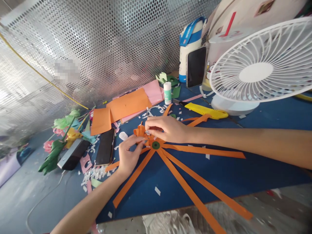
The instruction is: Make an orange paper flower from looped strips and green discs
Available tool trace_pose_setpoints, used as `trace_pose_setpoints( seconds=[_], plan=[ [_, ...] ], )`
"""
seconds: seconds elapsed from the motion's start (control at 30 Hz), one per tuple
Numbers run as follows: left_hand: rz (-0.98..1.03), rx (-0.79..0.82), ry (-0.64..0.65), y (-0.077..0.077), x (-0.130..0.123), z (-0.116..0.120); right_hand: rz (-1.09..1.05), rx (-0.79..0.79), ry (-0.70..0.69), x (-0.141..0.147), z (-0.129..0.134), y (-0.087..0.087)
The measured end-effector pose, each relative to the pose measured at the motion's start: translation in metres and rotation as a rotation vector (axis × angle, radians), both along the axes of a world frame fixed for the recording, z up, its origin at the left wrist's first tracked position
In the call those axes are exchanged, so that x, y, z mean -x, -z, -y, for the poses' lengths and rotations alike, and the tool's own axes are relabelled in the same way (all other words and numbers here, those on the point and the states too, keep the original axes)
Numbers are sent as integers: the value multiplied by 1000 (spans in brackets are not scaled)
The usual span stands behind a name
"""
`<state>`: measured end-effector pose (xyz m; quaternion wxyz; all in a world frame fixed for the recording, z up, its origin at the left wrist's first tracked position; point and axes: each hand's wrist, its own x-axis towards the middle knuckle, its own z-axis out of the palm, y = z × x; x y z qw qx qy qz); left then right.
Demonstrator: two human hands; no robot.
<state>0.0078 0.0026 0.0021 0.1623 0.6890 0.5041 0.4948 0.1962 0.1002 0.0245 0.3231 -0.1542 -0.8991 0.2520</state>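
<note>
**Orange paper strips (207, 150) like spokes on blue table (141, 201)**

They radiate from a small green disc (155, 145), beside both hands. One long axis lies nearly level, pointing right; two strips point down-right across the near table edge; one points down-left. The left hand (130, 152) pinches curled orange paper (139, 131). The right hand (168, 128) has fingertips pressed together just above; what they hold, I cannot tell.
</note>
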Motion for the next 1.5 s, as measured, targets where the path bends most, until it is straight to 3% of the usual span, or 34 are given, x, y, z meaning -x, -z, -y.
trace_pose_setpoints(
  seconds=[0.2,0.7,1.13,1.23,1.5],
  plan=[
    [8,-11,5,0,-1,-1,5,10,-6,2,2,3],
    [22,23,8,-2,-1,-2,26,80,-21,-2,9,-11],
    [13,13,-32,1,1,-1,-17,-17,79,-7,-3,-13],
    [14,21,-32,1,2,-1,-52,-40,49,-7,-2,-13],
    [15,26,-32,1,2,-1,-15,118,-9,-4,10,-19]
  ],
)
